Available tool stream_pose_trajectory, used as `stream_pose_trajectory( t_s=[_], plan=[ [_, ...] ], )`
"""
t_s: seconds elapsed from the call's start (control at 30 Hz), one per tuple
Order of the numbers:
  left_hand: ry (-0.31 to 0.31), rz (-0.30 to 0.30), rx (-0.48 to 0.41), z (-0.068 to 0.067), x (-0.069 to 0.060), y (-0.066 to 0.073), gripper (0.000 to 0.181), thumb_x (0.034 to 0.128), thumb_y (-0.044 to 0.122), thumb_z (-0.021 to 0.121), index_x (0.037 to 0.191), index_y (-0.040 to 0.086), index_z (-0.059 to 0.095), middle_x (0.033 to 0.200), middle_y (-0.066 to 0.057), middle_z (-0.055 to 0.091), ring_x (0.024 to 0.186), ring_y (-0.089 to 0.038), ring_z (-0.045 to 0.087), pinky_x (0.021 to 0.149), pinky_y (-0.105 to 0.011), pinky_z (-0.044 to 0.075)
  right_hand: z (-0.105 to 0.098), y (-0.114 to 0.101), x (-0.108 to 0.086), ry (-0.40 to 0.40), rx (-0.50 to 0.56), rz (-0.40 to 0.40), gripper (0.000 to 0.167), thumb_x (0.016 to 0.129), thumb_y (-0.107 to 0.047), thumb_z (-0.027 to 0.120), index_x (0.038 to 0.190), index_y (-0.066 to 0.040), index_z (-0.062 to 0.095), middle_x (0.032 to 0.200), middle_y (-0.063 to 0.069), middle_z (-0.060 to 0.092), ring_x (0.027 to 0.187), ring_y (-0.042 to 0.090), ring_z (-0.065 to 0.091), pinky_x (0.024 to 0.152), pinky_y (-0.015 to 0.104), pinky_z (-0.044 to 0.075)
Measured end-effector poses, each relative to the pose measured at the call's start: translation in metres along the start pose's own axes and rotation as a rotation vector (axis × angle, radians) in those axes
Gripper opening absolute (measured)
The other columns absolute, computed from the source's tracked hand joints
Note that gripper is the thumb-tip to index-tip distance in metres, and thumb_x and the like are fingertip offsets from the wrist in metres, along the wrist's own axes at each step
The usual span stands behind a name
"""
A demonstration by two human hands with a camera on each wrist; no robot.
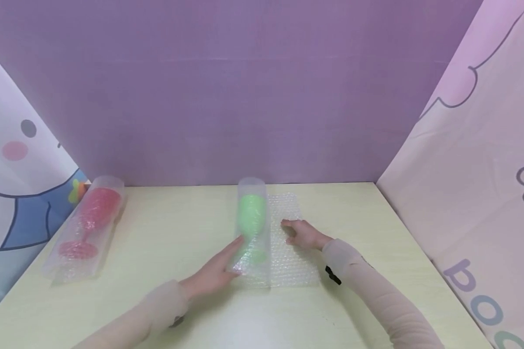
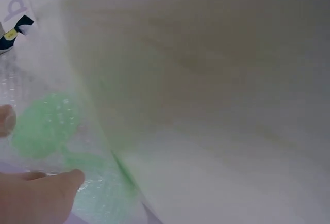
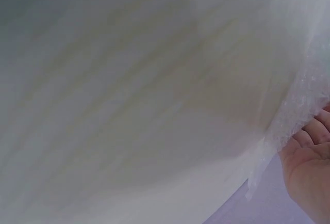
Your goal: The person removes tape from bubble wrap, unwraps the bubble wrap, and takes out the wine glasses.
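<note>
The green goblet [image 1: 252, 213] lies mid counter [image 1: 170, 218], foot toward six o'clock. The left hand [image 1: 213, 274], spread at its seven, steadies it, I'd guess; the right hand [image 1: 305, 235], fingers loosely extended at three, probably flattens the bubble wrap [image 1: 291, 269].

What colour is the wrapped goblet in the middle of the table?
The goblet is light green, showing through the clear bubble wrap; the head view shows it best.

a booth-like tabletop set-up: purple backdrop [image 1: 262, 92], cartoon-printed side panels [image 1: 471, 189], pale table [image 1: 179, 218].
</note>
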State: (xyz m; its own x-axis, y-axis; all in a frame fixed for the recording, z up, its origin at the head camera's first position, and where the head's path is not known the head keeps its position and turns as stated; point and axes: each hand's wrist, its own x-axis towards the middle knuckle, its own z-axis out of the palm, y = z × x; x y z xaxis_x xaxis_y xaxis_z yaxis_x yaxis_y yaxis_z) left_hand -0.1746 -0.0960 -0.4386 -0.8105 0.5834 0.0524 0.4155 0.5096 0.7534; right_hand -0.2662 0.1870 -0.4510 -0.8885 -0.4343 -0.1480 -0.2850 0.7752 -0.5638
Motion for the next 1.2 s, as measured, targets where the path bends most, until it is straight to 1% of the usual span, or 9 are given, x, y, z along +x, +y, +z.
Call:
stream_pose_trajectory(
  t_s=[0.17,0.27,0.37,0.47,0.6,0.7,0.8,1.1,1.2],
  plan=[
    [0.034,0.009,-0.008,-0.003,-0.008,-0.007,0.075,0.0833,-0.004,0.053,0.146,0.004,0.013,0.153,-0.013,0.014,0.140,-0.030,0.014,0.113,-0.046,0.013,-0.001,0.000,-0.001,-0.004,-0.017,0.001,0.061,0.083,-0.006,0.065,0.137,0.001,0.037,0.145,0.014,0.035,0.135,0.031,0.031,0.112,0.040,0.025],
    [0.056,-0.025,-0.046,-0.005,-0.012,-0.009,0.076,0.0826,-0.007,0.052,0.147,0.007,0.014,0.153,-0.014,0.014,0.138,-0.035,0.019,0.111,-0.049,0.019,-0.002,0.001,0.000,-0.004,-0.024,0.002,0.062,0.082,-0.007,0.065,0.137,0.000,0.038,0.144,0.014,0.036,0.135,0.030,0.031,0.112,0.040,0.025],
    [0.082,-0.069,-0.082,-0.007,-0.015,-0.010,0.078,0.0814,-0.009,0.052,0.147,0.011,0.016,0.152,-0.015,0.016,0.133,-0.041,0.026,0.107,-0.051,0.029,-0.002,0.001,0.000,-0.005,-0.025,0.009,0.062,0.082,-0.007,0.065,0.137,-0.001,0.038,0.144,0.013,0.036,0.135,0.030,0.031,0.113,0.040,0.025],
    [0.116,-0.109,-0.102,-0.009,-0.019,-0.009,0.078,0.0802,-0.011,0.052,0.147,0.013,0.019,0.152,-0.016,0.018,0.130,-0.045,0.031,0.104,-0.052,0.034,-0.003,0.001,0.000,-0.007,-0.013,0.012,0.062,0.082,-0.007,0.065,0.137,0.000,0.038,0.144,0.013,0.036,0.135,0.031,0.030,0.113,0.040,0.024],
    [0.162,-0.106,-0.101,-0.011,-0.023,-0.009,0.077,0.0801,-0.013,0.051,0.147,0.011,0.020,0.151,-0.018,0.020,0.128,-0.045,0.033,0.105,-0.053,0.031,-0.002,0.000,0.000,-0.011,-0.012,0.012,0.061,0.082,-0.006,0.065,0.137,0.000,0.038,0.144,0.014,0.036,0.135,0.031,0.030,0.113,0.041,0.025],
    [0.197,-0.087,-0.093,-0.013,-0.026,-0.011,0.072,0.0835,-0.010,0.050,0.146,0.009,0.021,0.151,-0.016,0.021,0.128,-0.044,0.034,0.106,-0.052,0.031,-0.002,-0.001,0.000,-0.006,-0.019,0.006,0.061,0.082,-0.006,0.066,0.136,0.001,0.039,0.144,0.014,0.037,0.135,0.031,0.031,0.112,0.041,0.026],
    [0.219,-0.100,-0.111,-0.015,-0.030,-0.012,0.066,0.0882,-0.004,0.050,0.146,0.011,0.022,0.151,-0.013,0.023,0.129,-0.043,0.034,0.106,-0.051,0.030,-0.002,-0.001,-0.001,-0.003,-0.027,0.002,0.061,0.082,-0.006,0.066,0.136,0.001,0.039,0.144,0.014,0.037,0.134,0.032,0.031,0.112,0.041,0.026],
    [0.230,-0.177,-0.186,-0.025,-0.040,-0.016,0.067,0.0872,-0.003,0.049,0.146,0.009,0.020,0.151,-0.013,0.022,0.136,-0.033,0.026,0.110,-0.047,0.021,-0.003,0.000,-0.002,-0.001,-0.016,-0.014,0.060,0.082,-0.005,0.065,0.136,0.002,0.039,0.143,0.016,0.037,0.134,0.032,0.031,0.112,0.042,0.026],
    [0.222,-0.187,-0.210,-0.030,-0.044,-0.020,0.067,0.0875,0.001,0.052,0.146,0.008,0.020,0.150,-0.015,0.024,0.136,-0.034,0.026,0.110,-0.048,0.022,-0.003,0.001,-0.001,-0.002,-0.015,-0.010,0.061,0.082,-0.006,0.065,0.136,0.001,0.039,0.144,0.015,0.036,0.134,0.032,0.031,0.112,0.042,0.025]
  ],
)
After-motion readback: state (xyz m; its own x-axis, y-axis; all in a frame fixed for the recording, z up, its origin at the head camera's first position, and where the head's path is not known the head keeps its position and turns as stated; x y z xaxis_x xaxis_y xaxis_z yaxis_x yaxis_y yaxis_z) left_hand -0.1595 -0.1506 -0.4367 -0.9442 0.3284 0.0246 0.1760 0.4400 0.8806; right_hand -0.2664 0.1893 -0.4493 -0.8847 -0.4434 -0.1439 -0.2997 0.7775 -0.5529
